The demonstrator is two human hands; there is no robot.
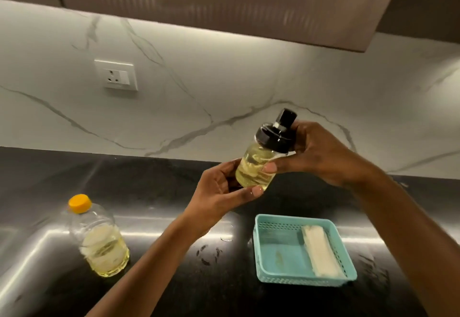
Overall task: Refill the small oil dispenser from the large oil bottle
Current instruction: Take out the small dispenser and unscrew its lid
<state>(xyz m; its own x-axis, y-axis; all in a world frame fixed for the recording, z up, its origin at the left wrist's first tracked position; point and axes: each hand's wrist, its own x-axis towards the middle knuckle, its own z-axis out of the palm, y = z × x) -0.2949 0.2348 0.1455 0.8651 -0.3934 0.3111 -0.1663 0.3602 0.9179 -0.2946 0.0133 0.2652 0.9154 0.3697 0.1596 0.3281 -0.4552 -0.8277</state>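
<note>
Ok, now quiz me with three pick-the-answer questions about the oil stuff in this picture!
1. Where is the large oil bottle?
A) on the counter, at the left
B) on a shelf
C) on the floor

2. What colour is its cap?
A) red
B) black
C) yellow

3. Is the small oil dispenser closed?
A) no, its lid is off
B) yes, its black lid is on
C) it has a cork

Answers:
1 A, it stands on the dark counter.
2 C, the cap is bright yellow.
3 B, the lid sits on the dispenser, which the left hand and right hand hold up.
</note>
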